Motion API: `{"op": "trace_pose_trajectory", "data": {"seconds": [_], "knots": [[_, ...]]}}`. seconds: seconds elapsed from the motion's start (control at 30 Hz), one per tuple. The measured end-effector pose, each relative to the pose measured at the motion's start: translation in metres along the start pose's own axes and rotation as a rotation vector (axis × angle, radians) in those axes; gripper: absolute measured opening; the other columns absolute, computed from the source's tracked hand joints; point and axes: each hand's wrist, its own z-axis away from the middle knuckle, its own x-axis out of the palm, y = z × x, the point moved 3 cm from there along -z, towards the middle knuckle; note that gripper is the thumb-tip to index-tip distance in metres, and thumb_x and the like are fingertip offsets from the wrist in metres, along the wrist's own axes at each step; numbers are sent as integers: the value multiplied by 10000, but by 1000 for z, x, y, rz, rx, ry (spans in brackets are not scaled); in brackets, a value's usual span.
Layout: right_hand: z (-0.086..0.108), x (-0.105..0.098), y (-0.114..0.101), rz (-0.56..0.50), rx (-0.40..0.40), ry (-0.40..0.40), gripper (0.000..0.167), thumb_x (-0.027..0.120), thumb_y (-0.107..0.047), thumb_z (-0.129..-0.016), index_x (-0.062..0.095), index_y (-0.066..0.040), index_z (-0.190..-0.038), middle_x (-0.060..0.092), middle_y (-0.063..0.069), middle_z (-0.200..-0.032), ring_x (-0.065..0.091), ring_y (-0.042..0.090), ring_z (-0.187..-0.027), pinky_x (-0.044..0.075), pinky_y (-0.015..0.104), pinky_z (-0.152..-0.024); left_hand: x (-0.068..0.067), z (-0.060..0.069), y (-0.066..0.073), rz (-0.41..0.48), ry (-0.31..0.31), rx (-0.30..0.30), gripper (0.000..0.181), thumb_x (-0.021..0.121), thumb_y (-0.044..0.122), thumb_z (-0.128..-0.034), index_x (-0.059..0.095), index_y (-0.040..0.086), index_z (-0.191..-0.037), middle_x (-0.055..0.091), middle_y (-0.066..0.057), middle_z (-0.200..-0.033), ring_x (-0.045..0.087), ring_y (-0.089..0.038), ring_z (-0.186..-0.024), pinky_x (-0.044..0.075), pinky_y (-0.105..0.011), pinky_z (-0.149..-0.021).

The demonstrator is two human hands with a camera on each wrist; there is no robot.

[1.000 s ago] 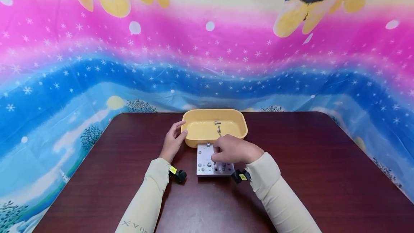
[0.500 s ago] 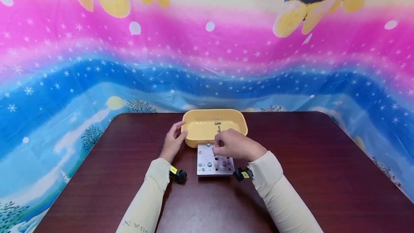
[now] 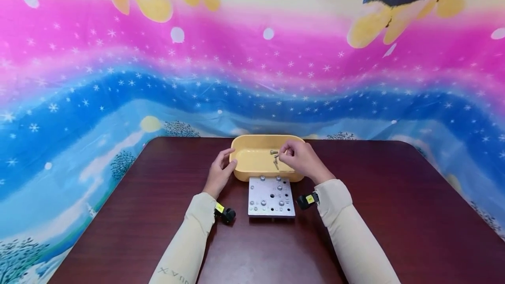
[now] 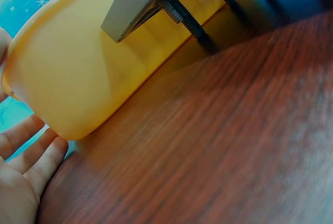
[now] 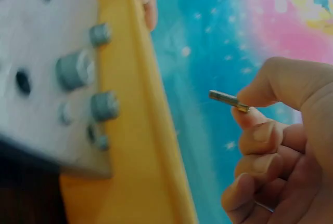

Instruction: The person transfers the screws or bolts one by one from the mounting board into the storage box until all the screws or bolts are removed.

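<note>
My right hand [image 3: 304,159] is over the right part of the yellow tray [image 3: 242,175]. Between thumb and index finger it pinches a small metal screw [image 5: 223,98], its shaft pointing away from the fingertips. At the tray's left end, my left hand [image 3: 218,174] touches the wall with loosely spread fingers [image 4: 44,161]. A silver metal plate [image 3: 258,194] lies just in front of the tray. It has open holes and several socket-head screws [image 5: 75,70] standing in it. Threaded shafts [image 4: 184,18] stick out below the plate. Several loose screws [image 3: 276,163] lie inside the tray.
Everything stands on a dark reddish wooden table [image 3: 177,157]. A printed cloth [image 3: 252,78] with snowflakes hangs behind the table's back edge. Small black cameras sit at both wrists, the right one [image 3: 305,200] beside the plate.
From above the plate, my right hand has moved back and right to over the tray, with the screw. An open hole shows where it was. My left hand stays at the tray.
</note>
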Motion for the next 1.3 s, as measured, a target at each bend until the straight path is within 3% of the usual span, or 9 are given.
{"op": "trace_pose_trajectory", "data": {"seconds": [0.1, 0.37, 0.6, 0.87, 1.0, 1.07, 1.3], "knots": [[-5, 1, 11, 9, 28, 17, 54, 611, -162, -834, 660, -140, -836, 579, 27, -711, 489, 185, -597, 426, 328, -548, 2, -1, 1, 13, -1, 5, 453, 582, 215, -968, 485, 190, -1410, 437, -112, -1457, 420, -284, -1329, 390, -477, -1034], [-16, 10, 32, 55, 47, 40, 174, 604, -227, -918, 652, -106, -802, 619, 35, -789, 474, 184, -613, 420, 332, -578, 7, -2, -1, -23, 37, 8, 385, 600, 211, -960, 544, 255, -1338, 511, -6, -1371, 476, -190, -1268, 426, -415, -1010], [-22, 21, 44, 83, 69, 50, 234, 592, -276, -954, 602, -93, -808, 507, 44, -661, 433, 174, -551, 395, 318, -543, 6, -1, 2, -22, 23, 9, 405, 592, 211, -965, 529, 233, -1364, 499, -31, -1393, 456, -214, -1292, 413, -433, -1022], [-21, 30, 44, 194, 121, 7, 225, 581, -341, -950, 616, -137, -860, 501, 15, -579, 451, 173, -500, 391, 319, -492, 1, 13, 30, -34, -12, -8, 471, 592, 238, -964, 484, 107, -1403, 460, -146, -1434, 436, -300, -1318, 414, -441, -1021], [-20, 33, 44, 219, 125, 2, 199, 614, -331, -929, 619, -153, -841, 464, 3, -537, 422, 168, -474, 374, 321, -468, 0, 15, 33, -38, -6, -19, 469, 591, 241, -965, 486, 115, -1404, 466, -131, -1429, 439, -285, -1317, 412, -433, -1025], [-20, 34, 44, 226, 128, -4, 193, 623, -334, -923, 618, -158, -843, 456, -1, -533, 417, 167, -471, 374, 323, -467, 0, 15, 32, -38, -2, -19, 465, 590, 232, -965, 488, 113, -1403, 470, -125, -1427, 439, -280, -1317, 405, -435, -1030], [-18, 33, 41, 243, 131, -14, 160, 635, -321, -914, 641, -163, -887, 505, 10, -581, 456, 179, -508, 395, 334, -498, 0, 0, 0, -30, 37, -8, 407, 598, 223, -961, 532, 236, -1362, 507, -43, -1390, 476, -222, -1275, 419, -446, -1012]]}}
